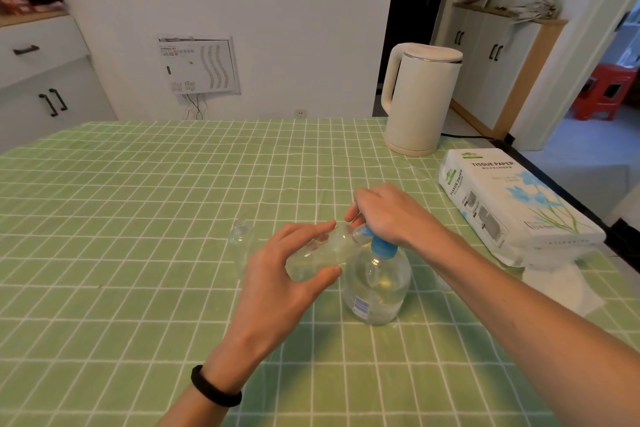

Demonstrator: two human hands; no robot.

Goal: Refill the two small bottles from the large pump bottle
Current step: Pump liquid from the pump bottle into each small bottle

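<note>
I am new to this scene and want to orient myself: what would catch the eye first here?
Mid-table, the left hand holds a small clear bottle tilted nearly level at the spout of the large pump bottle, whose blue pump head the right hand holds. A cream kettle and a tissue pack sit along the table's right side.

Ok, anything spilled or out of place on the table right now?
No spill visible. The small bottle in the left hand lies almost on its side, mouth at the pump bottle spout, which looks deliberate. A loose tissue lies beside the tissue pack.
</note>
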